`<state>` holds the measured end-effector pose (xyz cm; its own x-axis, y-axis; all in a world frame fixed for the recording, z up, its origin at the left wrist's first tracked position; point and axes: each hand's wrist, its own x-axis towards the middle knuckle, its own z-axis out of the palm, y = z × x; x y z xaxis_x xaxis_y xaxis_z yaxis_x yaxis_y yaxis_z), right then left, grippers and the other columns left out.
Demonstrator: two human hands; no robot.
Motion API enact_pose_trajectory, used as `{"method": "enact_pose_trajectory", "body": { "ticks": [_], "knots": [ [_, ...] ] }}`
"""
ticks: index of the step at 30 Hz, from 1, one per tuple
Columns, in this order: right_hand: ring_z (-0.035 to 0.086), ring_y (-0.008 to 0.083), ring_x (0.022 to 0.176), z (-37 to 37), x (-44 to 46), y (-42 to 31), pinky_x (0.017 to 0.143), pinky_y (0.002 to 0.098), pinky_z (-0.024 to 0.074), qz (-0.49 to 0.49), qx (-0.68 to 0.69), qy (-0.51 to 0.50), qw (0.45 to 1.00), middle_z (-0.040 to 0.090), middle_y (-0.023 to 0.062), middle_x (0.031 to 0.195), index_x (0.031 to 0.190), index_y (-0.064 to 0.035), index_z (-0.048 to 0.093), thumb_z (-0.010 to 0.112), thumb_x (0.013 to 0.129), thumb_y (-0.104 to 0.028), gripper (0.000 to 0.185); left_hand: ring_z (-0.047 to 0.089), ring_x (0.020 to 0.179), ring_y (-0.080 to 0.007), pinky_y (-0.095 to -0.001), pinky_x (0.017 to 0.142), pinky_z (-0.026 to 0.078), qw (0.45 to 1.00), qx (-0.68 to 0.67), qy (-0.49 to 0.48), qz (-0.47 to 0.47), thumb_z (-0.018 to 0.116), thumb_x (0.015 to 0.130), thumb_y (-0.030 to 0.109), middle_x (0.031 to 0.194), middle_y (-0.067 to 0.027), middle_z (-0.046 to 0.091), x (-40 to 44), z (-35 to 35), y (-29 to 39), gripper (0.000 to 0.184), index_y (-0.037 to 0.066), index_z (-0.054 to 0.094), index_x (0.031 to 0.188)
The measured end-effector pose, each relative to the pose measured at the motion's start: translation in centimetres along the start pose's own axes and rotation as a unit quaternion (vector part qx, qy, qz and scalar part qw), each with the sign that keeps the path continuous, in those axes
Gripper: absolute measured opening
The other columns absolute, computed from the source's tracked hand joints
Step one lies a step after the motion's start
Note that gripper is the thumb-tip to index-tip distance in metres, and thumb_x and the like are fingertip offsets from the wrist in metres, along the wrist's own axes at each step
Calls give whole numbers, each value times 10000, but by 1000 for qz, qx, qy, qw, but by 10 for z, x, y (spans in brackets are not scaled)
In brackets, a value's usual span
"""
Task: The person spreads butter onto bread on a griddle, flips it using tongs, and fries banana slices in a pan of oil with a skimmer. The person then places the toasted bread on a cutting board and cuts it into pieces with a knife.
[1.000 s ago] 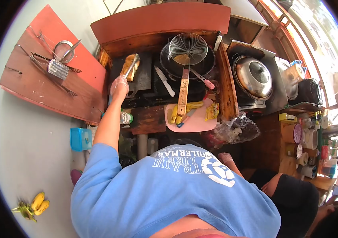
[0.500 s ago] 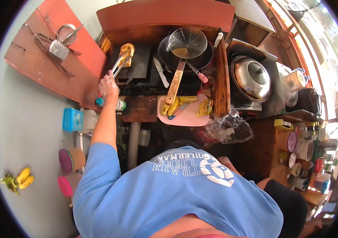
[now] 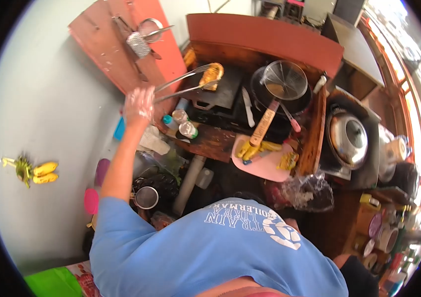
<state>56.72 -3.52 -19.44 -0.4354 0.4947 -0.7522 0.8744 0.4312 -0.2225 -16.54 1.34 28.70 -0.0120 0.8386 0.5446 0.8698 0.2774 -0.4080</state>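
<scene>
My left hand, in a clear plastic glove, is closed round the handle end of long metal tongs. The two tong arms are spread apart, their tips reaching a browned piece of bread over the dark flat griddle. Whether the tips grip the bread is unclear. Of my right arm, only a bit of skin shows past the blue shirt; its fingers are hidden.
A white-handled knife lies right of the griddle. A wire strainer rests over a dark pan. Bananas are on a pink board. Bottles stand near the front ledge. A lidded pot is at right.
The view has swung left, and the station appears farther right. My left hand has drawn back from the griddle with the tongs, whose arms are now wider apart. The bread's angle has changed.
</scene>
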Motion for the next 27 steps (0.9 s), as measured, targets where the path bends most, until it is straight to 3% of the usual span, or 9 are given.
{"method": "enact_pose_trajectory", "body": {
  "ticks": [3, 8, 16, 18, 21, 23, 24, 26, 27],
  "knots": [
    [678, 373, 986, -13, 8, -10, 846, 463, 547, 5, 3, -17, 1000, 694, 231, 1026, 943, -38, 732, 579, 840, -243, 276, 537, 1149, -307, -487, 1027, 427, 984, 33, 151, 92, 577, 813, 115, 1120, -46, 636, 80, -65, -48, 296, 143, 699, 1082],
    [676, 370, 994, -52, 15, -42, 856, 461, 544, 19, 32, -4, 999, 694, 228, 1036, 950, -36, 731, 573, 842, -246, 285, 539, 1208, -313, -525, 1111, 384, 943, 65, 217, 245, 619, 785, 72, 1167, -48, 645, 154, -101, -116, 262, 126, 703, 1027],
    [672, 366, 1008, -76, 26, -89, 871, 459, 540, 20, 38, 6, 999, 694, 223, 1051, 961, -33, 730, 563, 844, -251, 299, 544, 1191, -297, -528, 1148, 343, 937, 81, 138, 311, 605, 761, 83, 1187, -53, 626, 158, -30, -189, 322, 96, 653, 1079],
    [672, 364, 1011, -73, 24, -100, 875, 459, 539, 14, 32, 12, 999, 694, 222, 1055, 964, -32, 729, 560, 845, -252, 302, 502, 1252, -334, -525, 1152, 329, 943, 111, 84, 301, 539, 870, 182, 1255, -87, 596, 151, -25, -188, 258, 85, 638, 1088],
    [670, 363, 1016, -61, 14, -113, 881, 458, 538, 3, -16, 30, 999, 695, 220, 1061, 968, -31, 729, 556, 846, -254, 307, 372, 1383, -405, -542, 1166, 282, 963, 12, 118, 242, 283, 1018, 392, 1415, -151, 507, 140, -16, -191, 494, 67, 617, 1183],
    [669, 362, 1019, -60, 8, -119, 885, 457, 537, 12, -37, 50, 998, 695, 219, 1065, 971, -30, 729, 554, 847, -255, 311, 385, 1382, -392, -522, 1181, 292, 973, 92, 78, 195, 414, 971, 158, 1454, -123, 486, 130, -36, -170, 378, 99, 595, 1298],
    [669, 361, 1021, -58, -1, -121, 887, 457, 536, 38, 1, 66, 997, 695, 218, 1067, 973, -30, 728, 553, 847, -256, 313, 368, 1404, -373, -519, 1187, 292, 975, 78, 69, 196, 434, 915, 24, 1482, -108, 462, 124, -39, -162, 451, 92, 572, 1339],
    [658, 346, 1056, -69, -32, -135, 929, 447, 519, 140, 240, 145, 950, 698, 190, 1096, 988, -48, 730, 530, 840, -280, 341, 322, 1438, -361, -528, 1196, 274, 976, 39, 97, 189, 414, 891, -15, 1513, -100, 430, 106, -43, -142, 514, 84, 542, 1379],
    [660, 331, 1055, -115, -81, -166, 936, 423, 517, 174, 268, 161, 934, 704, 170, 1100, 1037, -77, 729, 557, 834, -286, 339, 311, 1445, -360, -534, 1206, 247, 984, 59, 43, 161, 448, 867, -21, 1502, -123, 435, 97, -50, -123, 533, 78, 536, 1383]
  ]
}}
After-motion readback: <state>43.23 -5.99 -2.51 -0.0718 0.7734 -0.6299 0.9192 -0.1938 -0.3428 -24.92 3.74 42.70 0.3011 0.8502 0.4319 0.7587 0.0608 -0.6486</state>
